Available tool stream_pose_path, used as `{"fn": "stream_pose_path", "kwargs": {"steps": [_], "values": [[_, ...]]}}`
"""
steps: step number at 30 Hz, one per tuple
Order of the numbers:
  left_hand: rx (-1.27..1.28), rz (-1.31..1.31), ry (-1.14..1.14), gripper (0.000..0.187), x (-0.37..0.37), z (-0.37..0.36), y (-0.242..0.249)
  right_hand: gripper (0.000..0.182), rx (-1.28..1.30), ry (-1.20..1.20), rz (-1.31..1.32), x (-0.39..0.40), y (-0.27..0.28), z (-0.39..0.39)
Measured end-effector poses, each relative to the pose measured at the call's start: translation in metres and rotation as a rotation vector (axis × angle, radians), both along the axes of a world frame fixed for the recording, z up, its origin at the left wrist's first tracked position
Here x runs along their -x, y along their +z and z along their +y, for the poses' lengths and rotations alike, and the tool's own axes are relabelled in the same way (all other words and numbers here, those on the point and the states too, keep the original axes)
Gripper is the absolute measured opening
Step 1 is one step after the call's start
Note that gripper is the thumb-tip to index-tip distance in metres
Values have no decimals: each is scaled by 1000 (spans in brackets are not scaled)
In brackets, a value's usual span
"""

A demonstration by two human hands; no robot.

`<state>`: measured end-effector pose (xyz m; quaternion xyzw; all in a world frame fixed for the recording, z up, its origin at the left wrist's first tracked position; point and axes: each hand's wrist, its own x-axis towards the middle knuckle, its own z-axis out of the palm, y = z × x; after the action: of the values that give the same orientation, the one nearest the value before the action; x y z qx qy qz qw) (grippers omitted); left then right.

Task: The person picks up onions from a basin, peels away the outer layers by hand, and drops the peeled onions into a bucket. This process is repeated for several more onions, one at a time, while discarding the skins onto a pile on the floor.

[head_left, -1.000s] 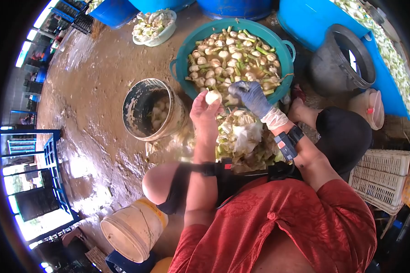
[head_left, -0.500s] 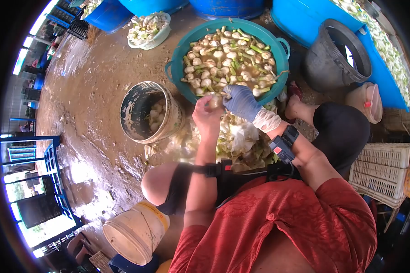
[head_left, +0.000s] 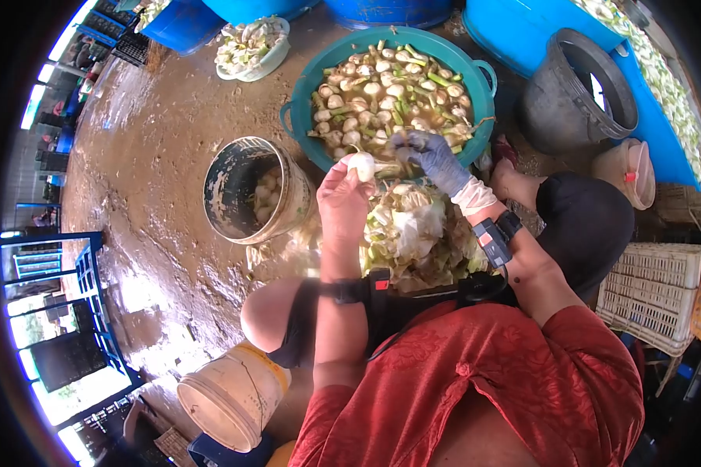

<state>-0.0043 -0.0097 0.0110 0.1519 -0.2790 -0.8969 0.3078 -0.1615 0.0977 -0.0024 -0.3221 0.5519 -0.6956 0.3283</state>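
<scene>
My bare left hand (head_left: pixel 344 194) is closed around a white garlic bulb (head_left: pixel 362 166), its stem pointing right. My right hand (head_left: pixel 435 165), in a blue-grey glove, is just right of the stem; motion smears its bent fingers, so I cannot tell what they hold. Beyond both hands stands a green tub (head_left: pixel 300 89) of murky water, full of floating garlic bulbs (head_left: pixel 383 117) and cut green stems. A heap of pale peelings (head_left: pixel 413 233) lies below my hands. To the left, a worn bucket (head_left: pixel 292 198) contains several pale bulbs (head_left: pixel 267 194).
A bowl (head_left: pixel 276 56) heaped with peelings sits on the wet muddy floor (head_left: pixel 148 148) at the back. On the right are a black bucket (head_left: pixel 545 117), a small pale bucket (head_left: pixel 623 175) and a white crate (head_left: pixel 650 292). A lidded bucket (head_left: pixel 230 397) stands near my left knee.
My hands have drawn apart. The left moved slightly left with the garlic bulb, which now shows clearly; the right shifted right, off the bulb.
</scene>
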Motion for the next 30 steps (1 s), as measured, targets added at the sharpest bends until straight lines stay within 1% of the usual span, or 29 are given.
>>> {"fn": "stream_pose_path", "kwargs": {"steps": [1, 2, 4, 5, 6, 7, 8, 9, 10, 12, 14, 15, 17, 19, 21, 22, 23, 24, 25, 26, 27, 28, 30], "values": [[26, -20, -28, 26, 1, 0, -3, 32, -106, 76, -26, -3, 16, -2], [53, -40, -55, 27, 2, -1, -5, 32, -104, 72, -27, -4, 24, -5], [48, -62, -53, 28, 5, 2, 3, 30, -294, 217, 452, -6, 33, -12], [33, -125, -20, 31, 6, 3, 6, 26, -291, 183, 388, -8, 21, -16], [15, -188, 14, 35, 7, 4, 6, 26, -290, 186, 388, -7, 20, -15], [14, -189, 16, 35, 7, 6, 5, 26, -313, 200, 458, -7, 19, -14], [143, -302, 14, 36, 6, 8, 5, 25, -336, 211, 527, -7, 18, -13], [270, -415, 10, 37, 4, 10, 4, 25, -338, 211, 523, -7, 15, -12], [269, -417, 7, 37, 1, 10, 3, 24, -345, 223, 542, -8, 13, -10], [278, -483, -96, 40, -5, 4, 5, 23, -351, 234, 563, -7, 7, -8], [300, -473, -106, 40, -8, 1, 5, 20, -316, 253, 462, -6, -2, -8], [321, -461, -119, 40, -9, 0, 6, 20, -315, 254, 463, -5, -5, -7], [363, -427, -103, 40, -10, 2, 7, 20, -57, 189, 1049, -3, -9, -5], [403, -394, -85, 41, -10, 3, 7, 22, -48, 220, 1058, -7, -7, 0], [542, -309, -86, 44, -9, 4, 8, 25, -39, 252, 1065, -14, -5, 4], [541, -310, -84, 44, -10, 4, 9, 28, 17, 278, 868, -19, -3, 6], [456, -314, -76, 45, -11, 6, 10, 31, 73, 301, 670, -22, -2, 5], [373, -318, -69, 47, -12, 6, 11, 31, 77, 304, 668, -22, -3, 3], [375, -322, -66, 47, -11, 6, 10, 31, 29, 277, 800, -19, -4, -1], [298, -399, -41, 48, -10, 6, 9, 30, -21, 247, 931, -19, -6, -3], [218, -475, -16, 49, -10, 5, 7, 25, -186, 268, 484, -22, -6, -6], [217, -477, -16, 49, -11, 4, 6, 25, -186, 268, 482, -24, -6, -8], [446, -785, -203, 51, -14, 1, 4, 23, -480, 310, 436, -23, -3, -12]]}}
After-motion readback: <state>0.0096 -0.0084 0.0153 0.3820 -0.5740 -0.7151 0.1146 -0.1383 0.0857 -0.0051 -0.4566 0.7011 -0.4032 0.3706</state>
